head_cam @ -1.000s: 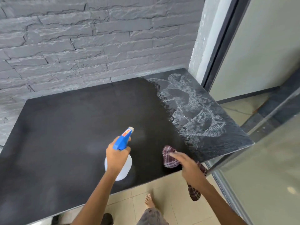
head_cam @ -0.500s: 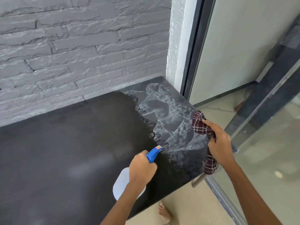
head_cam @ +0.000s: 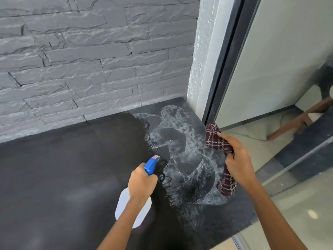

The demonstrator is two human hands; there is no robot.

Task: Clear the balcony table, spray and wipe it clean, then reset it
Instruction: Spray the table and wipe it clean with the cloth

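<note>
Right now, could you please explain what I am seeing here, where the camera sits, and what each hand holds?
No machine here: a person works with bare hands, filmed by a camera worn on the head, looking down. The left hand grips a spray bottle with a blue head, nozzle aimed over the dark table. The right hand holds a crumpled maroon checked cloth at the table's right edge. A wet, streaky patch covers the table's right part, beside the grey brick wall.
</note>
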